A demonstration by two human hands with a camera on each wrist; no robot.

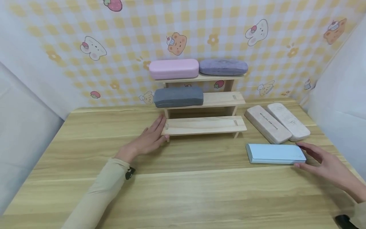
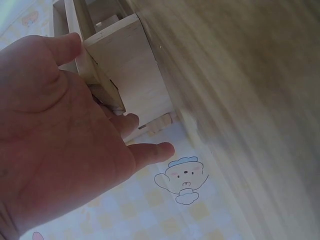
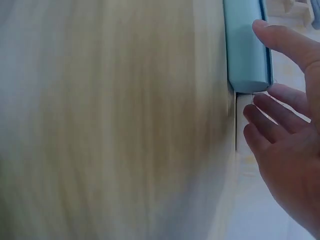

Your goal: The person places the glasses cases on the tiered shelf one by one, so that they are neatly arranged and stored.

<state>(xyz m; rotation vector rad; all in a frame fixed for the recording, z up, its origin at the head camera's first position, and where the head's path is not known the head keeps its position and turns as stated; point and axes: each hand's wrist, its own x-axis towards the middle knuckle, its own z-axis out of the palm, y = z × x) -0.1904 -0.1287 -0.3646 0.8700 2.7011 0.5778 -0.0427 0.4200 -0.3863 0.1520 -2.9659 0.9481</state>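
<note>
My left hand (image 1: 150, 136) rests against the left end of a three-step wooden rack (image 1: 204, 125), fingers fairly straight and thumb at its lowest front corner. In the left wrist view, the left palm (image 2: 75, 115) lies beside the rack's side panel (image 2: 142, 75). On the right, my right hand (image 1: 328, 162) pinches the right end of a light blue glasses case (image 1: 275, 152), thumb at the near long side and index finger at the far one. The right wrist view has the thumb (image 3: 282, 40) on the blue case (image 3: 245, 50), other fingers spread past its end.
A pink glasses case (image 1: 173, 69) and a purple one (image 1: 223, 67) fill the top step. A dark grey-blue case (image 1: 178, 97) sits left on the middle step. Two pale cases (image 1: 267, 124) lie side by side behind the blue one. A checked cloth (image 1: 123, 38) hangs behind.
</note>
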